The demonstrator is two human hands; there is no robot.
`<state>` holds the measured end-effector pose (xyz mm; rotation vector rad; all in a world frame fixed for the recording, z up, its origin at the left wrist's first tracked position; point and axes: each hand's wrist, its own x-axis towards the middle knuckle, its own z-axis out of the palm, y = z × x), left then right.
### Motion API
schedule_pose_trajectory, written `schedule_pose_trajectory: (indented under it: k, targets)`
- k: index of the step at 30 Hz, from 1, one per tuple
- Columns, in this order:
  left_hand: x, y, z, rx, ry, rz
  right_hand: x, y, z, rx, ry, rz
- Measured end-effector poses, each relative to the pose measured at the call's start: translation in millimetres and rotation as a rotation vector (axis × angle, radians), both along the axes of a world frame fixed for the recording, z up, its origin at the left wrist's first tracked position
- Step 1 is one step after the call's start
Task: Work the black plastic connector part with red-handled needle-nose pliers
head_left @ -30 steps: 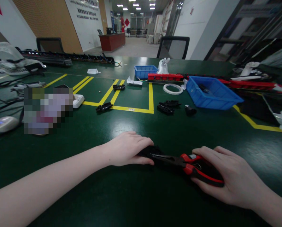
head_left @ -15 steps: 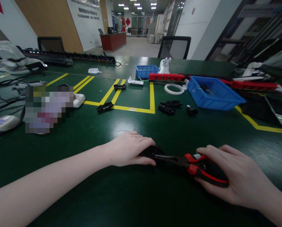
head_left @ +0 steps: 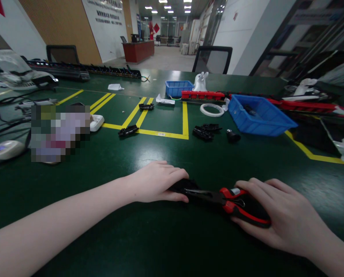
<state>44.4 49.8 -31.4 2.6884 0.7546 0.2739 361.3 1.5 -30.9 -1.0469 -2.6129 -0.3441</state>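
Low over the green table, my left hand point(head_left: 159, 182) is closed around a small black plastic part point(head_left: 179, 186), mostly covered by the fingers. Red-and-black long-nose pliers point(head_left: 228, 201) are in my right hand point(head_left: 284, 217), its fingers wrapped around the handles. The pliers' jaws point left and meet the black part at its right end. Whether the tips grip the part or only touch it, I cannot tell. Beyond my hands lie similar black parts: a pair close together point(head_left: 206, 131), one on the yellow tape line point(head_left: 128, 130) and another farther back point(head_left: 146, 106).
A blue bin point(head_left: 261, 115) with dark pieces inside stands at the right, near a black cylindrical piece point(head_left: 233, 135) and a white tape roll point(head_left: 212, 110). Behind are a smaller blue bin point(head_left: 179, 88) and a red strip point(head_left: 202, 95). A white mouse point(head_left: 6, 149) and cables are at left.
My right hand and the pliers have shifted slightly left, with the jaws further over the black part. My left hand has barely moved.
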Motion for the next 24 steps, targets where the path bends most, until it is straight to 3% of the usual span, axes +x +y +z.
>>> schedule_pose_trajectory:
  k: [24]
  targets:
    - [-0.5,0.0,0.1,0.005,-0.024,-0.023,5.4,3.3,1.4,-0.063,0.044,-0.028]
